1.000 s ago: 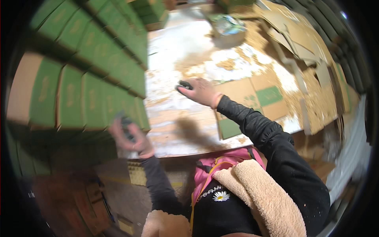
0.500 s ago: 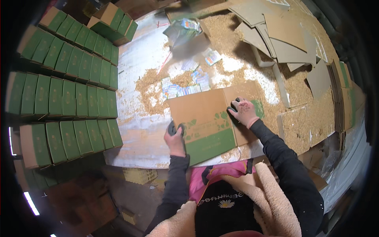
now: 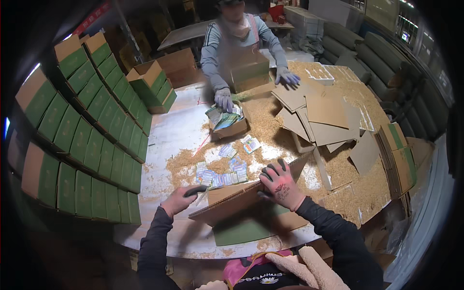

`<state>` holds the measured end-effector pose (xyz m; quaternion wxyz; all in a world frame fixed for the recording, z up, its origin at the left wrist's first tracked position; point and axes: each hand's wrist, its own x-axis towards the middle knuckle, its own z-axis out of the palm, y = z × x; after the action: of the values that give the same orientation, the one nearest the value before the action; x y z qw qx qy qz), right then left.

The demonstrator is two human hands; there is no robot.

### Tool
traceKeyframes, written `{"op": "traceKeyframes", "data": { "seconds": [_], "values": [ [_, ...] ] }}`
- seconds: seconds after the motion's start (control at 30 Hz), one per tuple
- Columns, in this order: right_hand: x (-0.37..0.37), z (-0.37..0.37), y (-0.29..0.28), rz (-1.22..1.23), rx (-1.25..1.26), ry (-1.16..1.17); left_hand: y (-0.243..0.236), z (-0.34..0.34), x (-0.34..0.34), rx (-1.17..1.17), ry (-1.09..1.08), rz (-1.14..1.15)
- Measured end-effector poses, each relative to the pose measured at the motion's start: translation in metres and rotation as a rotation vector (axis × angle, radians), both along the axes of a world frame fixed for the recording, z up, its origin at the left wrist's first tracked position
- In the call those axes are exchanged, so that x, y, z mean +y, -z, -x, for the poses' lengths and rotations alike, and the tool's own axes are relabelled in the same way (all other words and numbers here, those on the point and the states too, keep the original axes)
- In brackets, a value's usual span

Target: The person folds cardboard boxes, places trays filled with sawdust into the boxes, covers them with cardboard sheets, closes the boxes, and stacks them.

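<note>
Head: 1 flat brown corrugated-cardboard carton [image 3: 227, 208] tilts up over the white tabletop [image 3: 164, 145], near side, long axis lower-L to upper-R. R hand [image 3: 280, 186] grips its top edge; L hand [image 3: 182, 199] nr L end, grip can't tell. Opp.: co-worker's 2 purple-grey gloves [image 3: 288, 76], 1 packet-filled box [image 3: 236, 129].

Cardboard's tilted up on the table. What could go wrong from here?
The cardboard might twist or slip: the right hand grips its upper edge, while the left hand's hold is unclear.
Swung outward, it could sweep the small packets just beyond it.
Loose tan flakes might get trapped underneath.
</note>
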<state>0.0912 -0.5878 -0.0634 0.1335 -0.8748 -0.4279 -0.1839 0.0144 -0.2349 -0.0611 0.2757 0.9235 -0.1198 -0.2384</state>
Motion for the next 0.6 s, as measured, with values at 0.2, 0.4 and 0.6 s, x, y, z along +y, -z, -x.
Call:
{"op": "traceKeyframes", "data": {
  "seconds": [0.2,0.4,0.6],
  "values": [
    [-0.017,0.025,0.022,0.057,-0.084,0.015,0.036,-0.002,-0.073,0.248,0.075,0.419],
    [-0.089,0.066,0.038,-0.063,0.054,-0.281,-0.017,-0.025,-0.075,-0.196,-0.111,0.045],
    [-0.066,-0.004,0.032,-0.076,0.647,-0.841,0.011,-0.054,-0.084,-1.019,-0.01,-0.067]
  ]
}}
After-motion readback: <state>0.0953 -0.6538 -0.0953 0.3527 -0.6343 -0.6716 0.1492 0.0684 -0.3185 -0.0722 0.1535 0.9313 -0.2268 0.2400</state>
